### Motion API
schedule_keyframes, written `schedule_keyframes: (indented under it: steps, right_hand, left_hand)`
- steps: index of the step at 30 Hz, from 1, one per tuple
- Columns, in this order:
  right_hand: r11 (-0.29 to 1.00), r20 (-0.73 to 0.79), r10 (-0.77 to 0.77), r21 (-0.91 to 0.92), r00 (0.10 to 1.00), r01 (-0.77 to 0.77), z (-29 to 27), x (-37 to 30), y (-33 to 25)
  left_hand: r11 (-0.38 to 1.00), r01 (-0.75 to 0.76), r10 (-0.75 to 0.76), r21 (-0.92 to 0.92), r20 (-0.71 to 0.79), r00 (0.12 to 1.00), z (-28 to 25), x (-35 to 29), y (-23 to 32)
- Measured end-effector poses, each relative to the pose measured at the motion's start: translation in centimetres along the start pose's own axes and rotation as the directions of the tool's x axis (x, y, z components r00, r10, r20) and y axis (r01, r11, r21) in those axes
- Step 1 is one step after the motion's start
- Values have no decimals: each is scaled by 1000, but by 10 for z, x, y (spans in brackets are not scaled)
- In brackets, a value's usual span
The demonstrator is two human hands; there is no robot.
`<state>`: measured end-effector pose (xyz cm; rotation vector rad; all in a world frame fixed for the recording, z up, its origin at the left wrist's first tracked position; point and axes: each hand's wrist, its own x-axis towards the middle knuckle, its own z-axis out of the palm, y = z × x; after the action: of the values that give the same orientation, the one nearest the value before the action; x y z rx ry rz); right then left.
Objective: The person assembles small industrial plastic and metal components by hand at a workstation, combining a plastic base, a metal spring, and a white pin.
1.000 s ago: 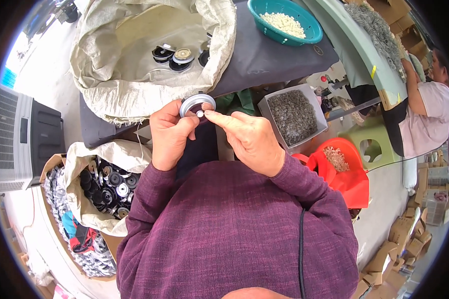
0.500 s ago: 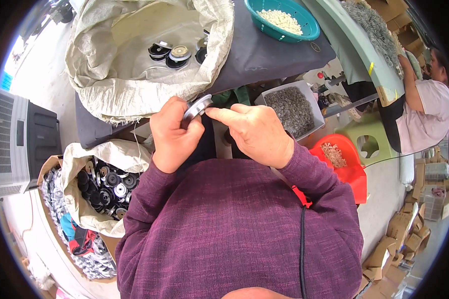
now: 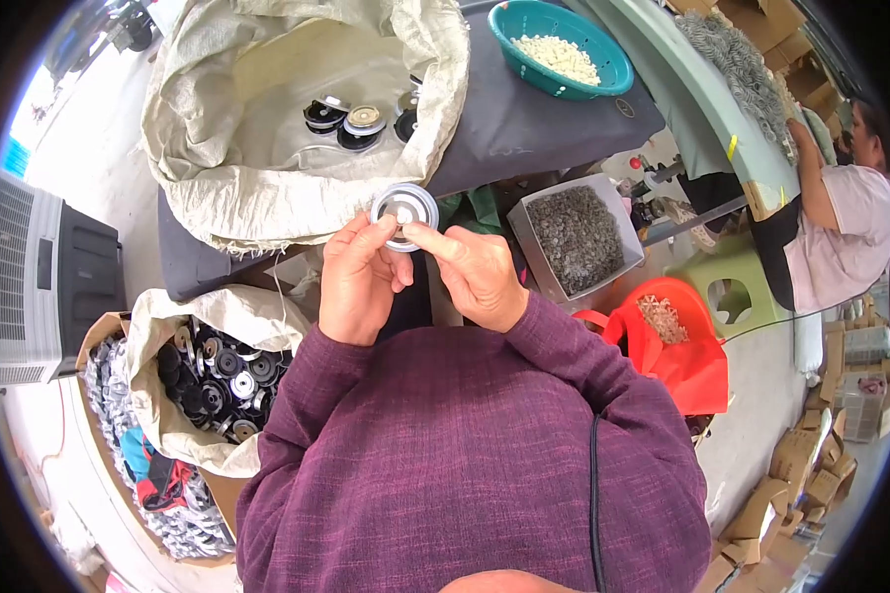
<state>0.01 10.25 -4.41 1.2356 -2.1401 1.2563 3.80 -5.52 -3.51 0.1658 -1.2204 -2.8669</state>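
In front of my chest, my left hand [image 3: 359,272] grips a round silver-rimmed wheel [image 3: 427,203] by its lower edge, thumb across its face. The wheel's flat face is turned up toward me. My right hand [image 3: 480,277] comes in from the right, with its index fingertip at the wheel's hub and the other fingers curled. Whether something small is pinched there I cannot make out. Beyond the hands, an open woven sack [image 3: 267,212] on the dark table holds several black and silver wheels [image 3: 358,127].
At lower left a second sack [image 3: 193,447] is full of wheels. A teal basket [image 3: 618,74] of small cream pieces stands at the back. Right are a grey bin [image 3: 631,255] of small parts, a red container [image 3: 697,296] and a green stool [image 3: 752,311]. Another person [image 3: 845,222] works far right.
The wheel has turned from nearly edge-on to face-up. My left hand has shifted slightly right and opened out its grip; my right hand has moved left and down, its finger now at the hub.
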Motion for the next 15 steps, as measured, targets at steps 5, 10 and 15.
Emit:
schedule_keyframes:
  steps: [5,10,15]
  right_hand:
    - [852,-204,500,289,842,-436,-14,-40,32]
    - [502,-357,847,296,394,-812,-43,-171,193]
    - [214,-478,868,108,138,-971,-80,-283,275]
  left_hand:
    - [1000,-3,3,-2,-39,999,-13,4,-6]
    - [1000,1,-1,-3,1,1000,-62,-8,-13]
    - [998,64,-65,19,67,996,-52,-3,-23]
